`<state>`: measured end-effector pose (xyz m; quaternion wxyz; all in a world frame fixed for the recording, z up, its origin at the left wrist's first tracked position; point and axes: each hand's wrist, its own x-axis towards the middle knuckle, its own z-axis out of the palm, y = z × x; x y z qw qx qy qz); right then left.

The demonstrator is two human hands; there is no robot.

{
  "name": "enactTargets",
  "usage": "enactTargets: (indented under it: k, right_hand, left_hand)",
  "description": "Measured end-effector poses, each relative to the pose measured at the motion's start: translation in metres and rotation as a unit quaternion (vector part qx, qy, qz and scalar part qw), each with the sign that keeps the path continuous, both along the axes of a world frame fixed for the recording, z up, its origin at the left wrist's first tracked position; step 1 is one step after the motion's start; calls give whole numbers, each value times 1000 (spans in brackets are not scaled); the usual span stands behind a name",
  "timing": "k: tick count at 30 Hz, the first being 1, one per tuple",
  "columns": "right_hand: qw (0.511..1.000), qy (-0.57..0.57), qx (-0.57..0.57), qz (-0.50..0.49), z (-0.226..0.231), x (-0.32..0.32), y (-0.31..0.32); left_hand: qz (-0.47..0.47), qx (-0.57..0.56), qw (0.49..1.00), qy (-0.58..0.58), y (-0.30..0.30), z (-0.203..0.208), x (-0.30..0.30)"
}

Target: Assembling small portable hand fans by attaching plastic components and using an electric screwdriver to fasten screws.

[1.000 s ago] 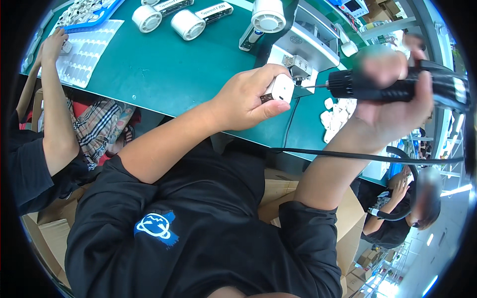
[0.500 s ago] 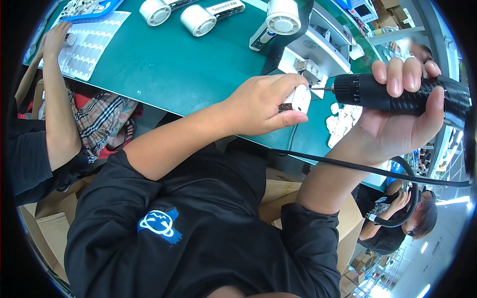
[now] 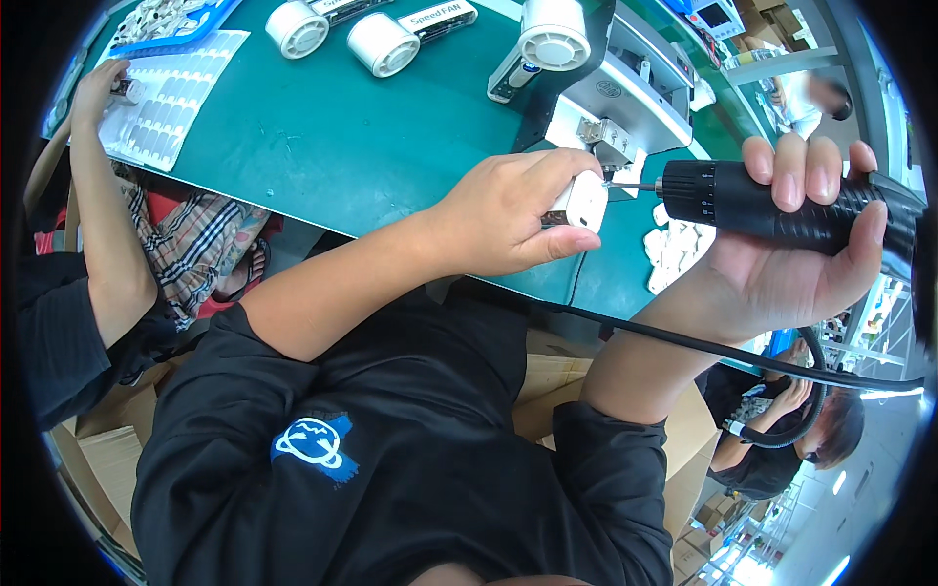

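My left hand (image 3: 523,215) is closed around a small white plastic housing (image 3: 591,205), thumb below and fingers over the top, above the front edge of the bench. My right hand (image 3: 767,273) grips a black electric screwdriver (image 3: 728,198) held level, with its bit pointing left. The thin bit (image 3: 633,187) ends at the housing's upper right edge; whether it sits in a screw there is too small to tell. From the screwdriver's side of the picture, a black cable (image 3: 743,344) runs across my right forearm.
A grey bench device (image 3: 635,98) with a metal block stands beyond my hands. White handheld fans (image 3: 384,44) lie on the green bench (image 3: 322,127). Small white parts (image 3: 674,252) are heaped below the screwdriver. At left, a co-worker's hand (image 3: 93,93) is by a white tray (image 3: 171,107).
The screwdriver and my right hand have shifted slightly right and down. My left hand keeps hold of the housing, moved slightly left. The co-worker's hand at left has moved lower.
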<state>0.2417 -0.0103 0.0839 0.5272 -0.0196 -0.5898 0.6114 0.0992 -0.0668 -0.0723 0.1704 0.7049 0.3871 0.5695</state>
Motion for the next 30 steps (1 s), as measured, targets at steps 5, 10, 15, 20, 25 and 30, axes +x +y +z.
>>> enactTargets:
  k: [5, 10, 15, 20, 25, 30]
  right_hand:
    - [999, 20, -18, 33, -2, 1, 4]
    - [999, 17, -24, 29, -3, -5, 5]
    - [997, 19, -13, 75, -7, -9, 9]
    - [998, 21, -27, 61, -6, -13, 7]
    - [1000, 26, -15, 3, -10, -7, 0]
    - [999, 41, -22, -8, -17, -5, 1]
  left_hand:
    - [3, 3, 1000, -3, 0, 1, -1]
    - [-6, 7, 1000, 0, 0, 0, -4]
    - [-5, 19, 1000, 2, 3, 0, -6]
    - [-9, -5, 1000, -4, 2, 6, -7]
    - [1, -8, 1000, 19, 0, 1, 0]
    - [-16, -22, 1000, 10, -6, 0, -4]
